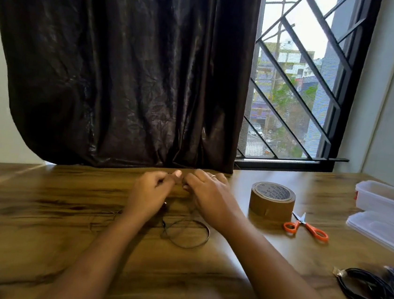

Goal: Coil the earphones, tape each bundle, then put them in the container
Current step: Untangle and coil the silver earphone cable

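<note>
Forearms (111, 250) reach forward; the left hand (152, 188), fingers curled, pinches the earphone cord (186, 234), its loop trailing on the table (37, 205) beneath, probably to start a coil. The right hand (208, 192) curls against it (grip hidden). Tape (272, 201), scissors (306, 227) and container (387, 195) wait within reach, rightward.

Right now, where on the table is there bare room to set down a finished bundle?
Widest bare patch: the wooden table left of the left hand. A smaller one lies between the orange-handled scissors and the black coiled bundle. Crowded: the thin dark earphone cable at centre, and the right side with brown tape roll and clear plastic container.
</note>
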Motion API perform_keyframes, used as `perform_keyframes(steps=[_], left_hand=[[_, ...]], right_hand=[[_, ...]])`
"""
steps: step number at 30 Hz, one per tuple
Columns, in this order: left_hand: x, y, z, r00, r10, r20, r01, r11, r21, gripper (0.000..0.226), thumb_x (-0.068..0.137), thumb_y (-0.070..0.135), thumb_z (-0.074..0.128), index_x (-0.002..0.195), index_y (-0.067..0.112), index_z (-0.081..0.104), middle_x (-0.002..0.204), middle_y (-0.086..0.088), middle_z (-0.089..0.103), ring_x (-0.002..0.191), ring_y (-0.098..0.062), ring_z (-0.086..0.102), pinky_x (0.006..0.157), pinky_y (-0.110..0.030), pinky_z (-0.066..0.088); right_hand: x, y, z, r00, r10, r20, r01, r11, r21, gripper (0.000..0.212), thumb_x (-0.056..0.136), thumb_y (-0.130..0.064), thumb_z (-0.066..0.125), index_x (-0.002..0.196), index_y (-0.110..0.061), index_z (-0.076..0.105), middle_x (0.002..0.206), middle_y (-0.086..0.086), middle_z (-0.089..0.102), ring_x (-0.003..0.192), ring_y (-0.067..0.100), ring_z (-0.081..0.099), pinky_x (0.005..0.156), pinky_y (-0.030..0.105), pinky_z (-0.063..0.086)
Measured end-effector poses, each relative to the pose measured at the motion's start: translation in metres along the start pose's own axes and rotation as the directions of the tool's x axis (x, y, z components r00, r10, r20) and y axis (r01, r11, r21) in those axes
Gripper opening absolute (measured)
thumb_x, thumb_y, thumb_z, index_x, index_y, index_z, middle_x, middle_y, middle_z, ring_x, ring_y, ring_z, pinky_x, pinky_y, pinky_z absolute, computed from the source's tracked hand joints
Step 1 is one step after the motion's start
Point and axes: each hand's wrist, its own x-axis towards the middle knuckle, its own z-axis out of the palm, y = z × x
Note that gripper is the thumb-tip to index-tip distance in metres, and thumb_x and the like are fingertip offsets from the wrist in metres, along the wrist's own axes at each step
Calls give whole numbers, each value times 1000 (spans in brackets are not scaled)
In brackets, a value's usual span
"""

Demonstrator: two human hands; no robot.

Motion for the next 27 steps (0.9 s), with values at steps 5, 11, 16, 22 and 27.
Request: perform_keyframes(steps=[5,11,16,22,27], left_hand=[[7,-11,-15,932,-267,-246,161,910,-381,45,88,29,64,55,18,35,50,5,31,48,-11,30,52,-27,28],[16,-21,-24,738,-499,-454,96,744,-661,35,91,22,59,63,22,39,61,4,36,52,-8,32,51,-24,30],[19,-39,-32,707,-468,-531,209,855,-475,23,89,10,60,74,18,43,74,-4,46,65,-17,43,66,-36,41],[1,-26,-14,951,61,-302,94,876,473,52,67,1,69,111,23,57,138,-7,40,132,-30,31,108,-54,22],[-3,-13,17,969,245,-27,-221,912,345,33,90,47,39,103,32,65,127,14,54,124,-12,46,104,-50,29]], right_hand=[[-6,20,-7,989,148,-23,-150,974,-171,27,87,-26,36,91,-21,62,86,-2,62,83,26,63,74,39,48],[-4,17,-10,985,170,37,-164,979,-121,21,95,-12,41,111,-17,54,108,1,61,102,24,60,91,39,40],[-5,16,-8,967,248,53,-251,966,65,17,95,-6,39,102,-17,51,99,3,58,90,28,61,71,32,40],[-3,12,-10,979,203,20,-204,969,136,12,99,-21,38,100,-21,50,92,3,60,77,30,61,59,35,45],[-3,5,-10,994,104,-15,-102,988,115,21,101,-31,36,107,-22,54,96,0,65,77,24,64,57,31,44]])
